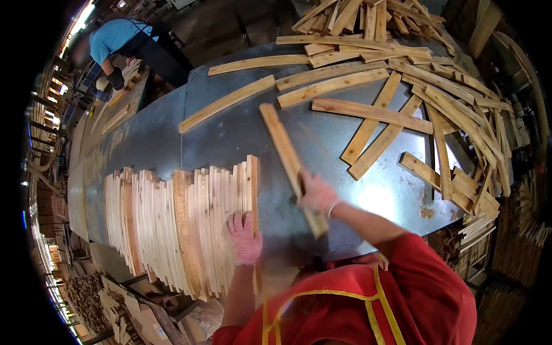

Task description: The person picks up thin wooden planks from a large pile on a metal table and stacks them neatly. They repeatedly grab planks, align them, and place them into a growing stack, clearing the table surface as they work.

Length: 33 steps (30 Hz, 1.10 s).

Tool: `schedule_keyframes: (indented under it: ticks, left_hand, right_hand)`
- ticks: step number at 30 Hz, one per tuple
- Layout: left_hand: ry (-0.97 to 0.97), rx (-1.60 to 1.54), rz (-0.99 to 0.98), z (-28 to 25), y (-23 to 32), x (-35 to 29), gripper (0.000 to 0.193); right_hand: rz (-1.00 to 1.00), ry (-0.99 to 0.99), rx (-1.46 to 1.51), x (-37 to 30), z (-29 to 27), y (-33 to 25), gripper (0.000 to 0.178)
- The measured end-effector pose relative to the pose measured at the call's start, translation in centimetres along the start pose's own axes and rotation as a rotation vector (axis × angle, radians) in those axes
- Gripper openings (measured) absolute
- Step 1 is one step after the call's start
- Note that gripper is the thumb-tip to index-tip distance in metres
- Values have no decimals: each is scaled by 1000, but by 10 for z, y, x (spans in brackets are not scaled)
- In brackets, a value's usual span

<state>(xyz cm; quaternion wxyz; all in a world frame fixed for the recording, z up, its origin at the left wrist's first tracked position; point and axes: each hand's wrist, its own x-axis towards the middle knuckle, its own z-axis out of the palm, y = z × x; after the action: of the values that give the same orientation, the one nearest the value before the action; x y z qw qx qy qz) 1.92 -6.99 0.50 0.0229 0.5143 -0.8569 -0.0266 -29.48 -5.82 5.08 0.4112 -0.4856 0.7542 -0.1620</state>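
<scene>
- The left hand (244, 237), in a pink glove, lies loosely spread over the right-hand edge of a row of slats (213, 230), fingertips by the darker end piece (252, 181). From where I stand I can't tell whether it pinches that piece or only rests there.
- The right hand (318, 194), gloved alike and a little blurred, is closed around one loose wooden slat (284, 144), gripping it nearer the body end, so that most of its length sticks out beyond the fingers.
- That held slat is over the metal tabletop (221, 141), to the right of the row and apart from it. Its long axis slants, far end to the left and near end to the right, while the slats in the row run more nearly straight away from the person.
- So a gap and a difference in angle lie between the held slat and the row's right edge; the left hand is at that edge, the right hand across the gap.
- Loose slats (333, 87) lie ahead and to the right at mixed angles, some crossing.
- Off to the far left, a co-worker (121, 40) in blue bends over another bench.
- I can make out no brand, label or readable writing on the wood.
</scene>
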Motion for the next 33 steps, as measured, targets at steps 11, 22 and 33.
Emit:
schedule_keyframes:
  ticks: [11,22,33]
  left_hand:
    - [-59,32,-143,-10,29,8,90]
    - [-124,68,-177,-24,29,2,81]
    - [-33,-128,12,-9,44,-29,74]
  right_hand:
    - [-309,176,-101,49,-104,-6,30]
    - [-142,194,-158,74,-137,101,59]
    - [-327,-315,56,15,94,-7,60]
